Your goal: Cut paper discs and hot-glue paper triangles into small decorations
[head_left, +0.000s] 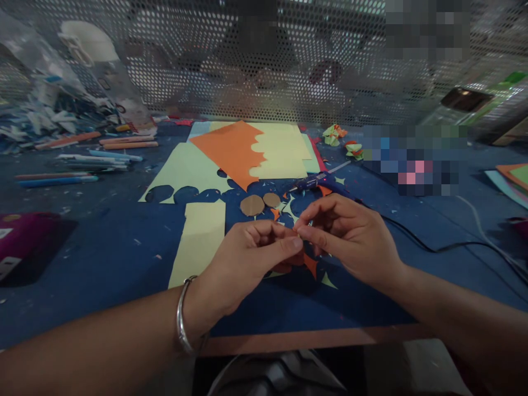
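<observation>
My left hand (258,250), with a silver bangle on its wrist, and my right hand (352,231) meet over the front middle of the table. Their thumbs and fingertips pinch together on something small that I cannot make out. Just beyond my left hand lie two round cardboard discs (251,205). Orange paper scraps (311,265) and pale green scraps (329,280) are strewn around and beneath both hands. A strip of pale yellow paper (202,236) lies left of my left hand. Behind my right hand rests a dark blue hot glue gun (311,181) with a small red light.
Farther back, an orange sheet (225,146) with a scalloped edge overlaps yellow paper (284,151) and cut green paper (177,170). Pens (99,159) and a clear bottle (124,88) stand left, with a purple case (25,239) nearer. A black cord (412,236) crosses the right side.
</observation>
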`<state>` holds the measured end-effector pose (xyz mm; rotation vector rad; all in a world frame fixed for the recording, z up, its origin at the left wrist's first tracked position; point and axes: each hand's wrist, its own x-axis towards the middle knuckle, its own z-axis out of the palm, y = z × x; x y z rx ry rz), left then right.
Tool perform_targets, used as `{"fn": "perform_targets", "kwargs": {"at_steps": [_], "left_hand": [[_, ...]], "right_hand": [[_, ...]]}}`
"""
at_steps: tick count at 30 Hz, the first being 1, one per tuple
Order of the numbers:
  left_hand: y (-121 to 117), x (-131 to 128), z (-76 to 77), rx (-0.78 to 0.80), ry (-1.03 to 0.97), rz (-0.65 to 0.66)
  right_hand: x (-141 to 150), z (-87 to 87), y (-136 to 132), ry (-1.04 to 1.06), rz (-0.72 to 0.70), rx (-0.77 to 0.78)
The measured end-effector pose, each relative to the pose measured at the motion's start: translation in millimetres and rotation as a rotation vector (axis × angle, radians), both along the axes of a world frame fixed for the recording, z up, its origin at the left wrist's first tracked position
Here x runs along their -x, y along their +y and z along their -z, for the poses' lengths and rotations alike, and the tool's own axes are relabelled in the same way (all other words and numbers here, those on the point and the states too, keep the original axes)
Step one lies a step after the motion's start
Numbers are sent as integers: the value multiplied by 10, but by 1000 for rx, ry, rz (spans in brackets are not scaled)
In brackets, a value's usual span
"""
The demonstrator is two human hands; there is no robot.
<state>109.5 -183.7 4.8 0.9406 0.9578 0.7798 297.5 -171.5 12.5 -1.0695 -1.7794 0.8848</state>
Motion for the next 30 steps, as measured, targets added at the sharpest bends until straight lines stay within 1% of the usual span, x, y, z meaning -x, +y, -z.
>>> {"fn": "perform_targets", "kwargs": {"at_steps": [4,9,19,26,30], "left_hand": [[5,28,55,-104,79,69],[11,35,83,-184,165,87],[11,15,18,-210,191,87],[11,22,48,-163,132,76],[26,33,24,-125,152,70]], "right_hand": [[-14,5,-5,-6,9,10],[-11,6,-7,31,10,49],[-25,-19,19,89,32,113],[-78,-12,41,66,63,135],[-81,-11,51,38,25,162]]}}
